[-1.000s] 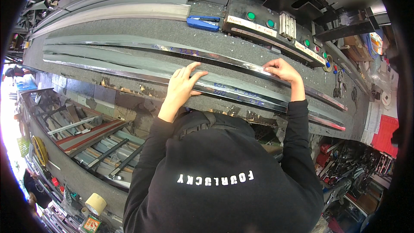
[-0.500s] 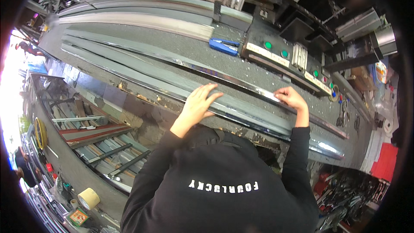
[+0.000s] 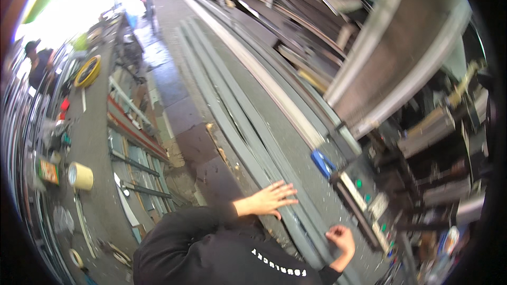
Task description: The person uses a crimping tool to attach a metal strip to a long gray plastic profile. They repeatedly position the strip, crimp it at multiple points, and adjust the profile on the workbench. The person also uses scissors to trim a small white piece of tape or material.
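Two long grey metal profiles lie side by side on the dark workbench, running from the far end toward me. My left hand (image 3: pixel 269 199) is open, its fingers spread flat over the near, left-hand profile (image 3: pixel 232 140). At the outer edge of the other profile (image 3: pixel 259 132) is my right hand (image 3: pixel 342 239), its fingers curled and thumb close to them. Whether those fingertips pinch anything there is too blurred to tell. A narrow dark gap shows between the profiles farther up the bench.
Beyond the profiles lie a pale long strip (image 3: pixel 269 85), a blue stapler-like tool (image 3: pixel 321 163) and a control panel with green buttons (image 3: pixel 358 183). On the left side bench sit a tape roll (image 3: pixel 81 176) and a yellow ring (image 3: pixel 87 71). Another person (image 3: pixel 39 63) stands far left.
The view has swung left along the bench. My left hand now lies flatter across the near profile. The far profile seems closer to it, and my right hand's fingertips are at its edge.
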`<state>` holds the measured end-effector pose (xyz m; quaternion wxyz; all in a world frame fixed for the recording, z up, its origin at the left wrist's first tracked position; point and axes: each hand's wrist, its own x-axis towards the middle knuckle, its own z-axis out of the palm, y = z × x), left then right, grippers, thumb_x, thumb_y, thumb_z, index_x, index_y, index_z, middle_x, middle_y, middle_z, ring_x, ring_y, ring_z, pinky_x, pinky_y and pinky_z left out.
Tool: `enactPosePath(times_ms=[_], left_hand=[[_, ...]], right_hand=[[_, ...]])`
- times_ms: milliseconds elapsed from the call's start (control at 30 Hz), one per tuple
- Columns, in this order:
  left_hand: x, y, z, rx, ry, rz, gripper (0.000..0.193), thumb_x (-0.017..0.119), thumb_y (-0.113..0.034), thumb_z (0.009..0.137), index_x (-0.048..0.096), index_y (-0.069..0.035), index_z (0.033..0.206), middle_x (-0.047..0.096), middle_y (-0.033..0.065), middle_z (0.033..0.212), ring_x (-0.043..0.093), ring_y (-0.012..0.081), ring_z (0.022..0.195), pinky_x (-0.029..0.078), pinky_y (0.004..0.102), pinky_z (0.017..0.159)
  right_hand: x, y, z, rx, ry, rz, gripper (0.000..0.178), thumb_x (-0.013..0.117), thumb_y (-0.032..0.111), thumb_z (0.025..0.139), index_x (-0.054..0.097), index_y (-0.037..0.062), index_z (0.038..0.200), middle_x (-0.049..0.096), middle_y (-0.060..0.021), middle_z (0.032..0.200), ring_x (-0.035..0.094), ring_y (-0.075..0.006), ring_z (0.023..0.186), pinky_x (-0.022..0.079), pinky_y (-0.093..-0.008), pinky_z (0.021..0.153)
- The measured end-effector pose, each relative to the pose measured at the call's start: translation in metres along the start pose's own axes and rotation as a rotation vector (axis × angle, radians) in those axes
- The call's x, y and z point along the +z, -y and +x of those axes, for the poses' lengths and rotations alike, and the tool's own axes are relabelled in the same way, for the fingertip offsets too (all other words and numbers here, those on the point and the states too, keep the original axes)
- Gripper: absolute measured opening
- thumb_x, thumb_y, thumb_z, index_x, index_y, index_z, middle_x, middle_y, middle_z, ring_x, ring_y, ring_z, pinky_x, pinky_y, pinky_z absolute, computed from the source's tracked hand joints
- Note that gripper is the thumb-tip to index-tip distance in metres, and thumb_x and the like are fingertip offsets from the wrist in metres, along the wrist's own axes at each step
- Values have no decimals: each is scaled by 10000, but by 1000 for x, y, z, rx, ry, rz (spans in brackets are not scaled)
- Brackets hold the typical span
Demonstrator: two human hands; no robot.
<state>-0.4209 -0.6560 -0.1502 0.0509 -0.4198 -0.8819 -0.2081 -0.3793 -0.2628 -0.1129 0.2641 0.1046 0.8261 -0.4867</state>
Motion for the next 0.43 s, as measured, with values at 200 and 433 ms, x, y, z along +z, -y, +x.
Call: enactPosePath(times_ms=[200,433], left_hand=[[-23,-4,-14,-32,-60,-262,830,617,-600,790,359,-185,1461,300,129,1518,247,319,1435,172,519,1177],[-105,83,-94,-456,-394,-226,577,619,-424,913,423,-198,1407,350,103,1476,297,311,1406,212,462,1176]], right_hand=[[25,87,40,-149,-210,-367,242,755,172,805,700,-48,890,696,-90,725,631,-122,648,502,-283,612],[155,249,131,-466,256,-174,205,685,148,894,688,-14,1018,714,-79,837,661,-126,779,516,-260,723]])
